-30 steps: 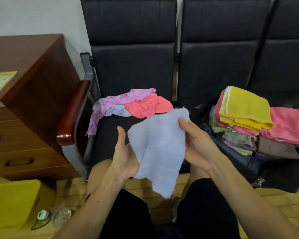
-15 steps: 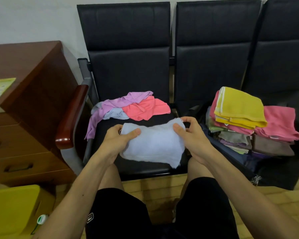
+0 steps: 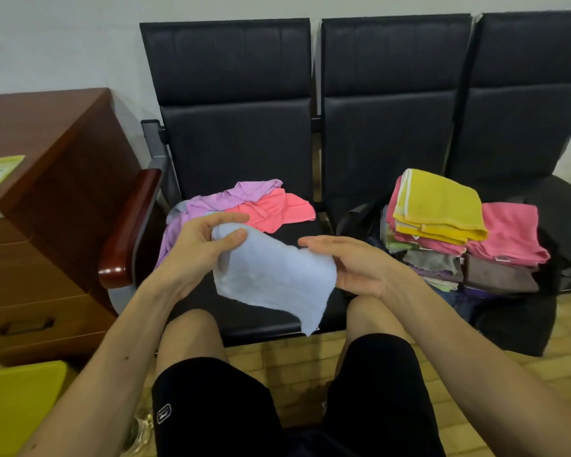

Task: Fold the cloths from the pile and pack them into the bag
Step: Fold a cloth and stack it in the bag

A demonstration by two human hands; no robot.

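Now, reading outward from the black chair seat [image 3: 287, 311] in front of my knees: furthest to its left is a brown wooden cabinet [image 3: 47, 206] with drawers, and the chair's reddish armrest [image 3: 129, 225] runs along the seat's left edge. At the back of the seat lies the unfolded pile [image 3: 241, 206], a lilac cloth crumpled against a coral one. Above the seat's left half, my left hand [image 3: 198, 252] pinches the upper corner of the light blue cloth [image 3: 274, 278] between thumb and fingers. That cloth hangs in the air over the middle of the seat, part-folded, its lower corner drooping toward the seat's front edge. Over the seat's right side, my right hand [image 3: 353, 265] is loose and flat, palm up, fingers against the cloth's right edge without closing on it. Right of the seat, on the next chair, folded cloths [image 3: 442, 225] are stacked in the dark bag [image 3: 508, 321], a yellow one on top.
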